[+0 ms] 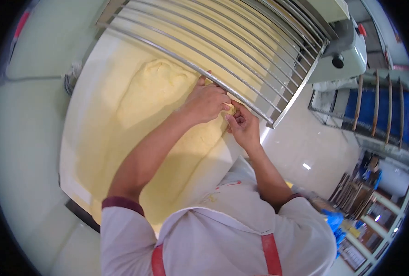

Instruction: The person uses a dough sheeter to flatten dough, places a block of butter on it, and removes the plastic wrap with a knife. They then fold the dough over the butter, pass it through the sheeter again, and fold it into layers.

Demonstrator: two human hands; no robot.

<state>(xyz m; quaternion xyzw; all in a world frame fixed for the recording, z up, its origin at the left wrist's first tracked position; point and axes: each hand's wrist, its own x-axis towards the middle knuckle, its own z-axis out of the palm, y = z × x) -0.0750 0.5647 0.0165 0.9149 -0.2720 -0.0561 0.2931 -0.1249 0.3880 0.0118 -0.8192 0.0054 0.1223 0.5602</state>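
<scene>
A broad, pale-yellow sheet of dough [177, 147] lies on a white work surface [82, 87], with a thicker, uneven edge at its upper left. Above its right-hand part, my left hand [209, 102] is closed at the fingertips, close against the front bar of a metal guard. My right hand [244, 126] meets it from the right in a pinch. A small yellowish piece of dough [231, 109] shows between the fingers of both hands. Whether this piece joins the large sheet is hidden by my hands.
The metal bar guard [195, 66] slants over the dough at the top. A machine housing [342, 50] with a red knob stands at upper right. A rack [374, 106] and stacked trays [349, 195] are beyond the tiled floor [301, 147].
</scene>
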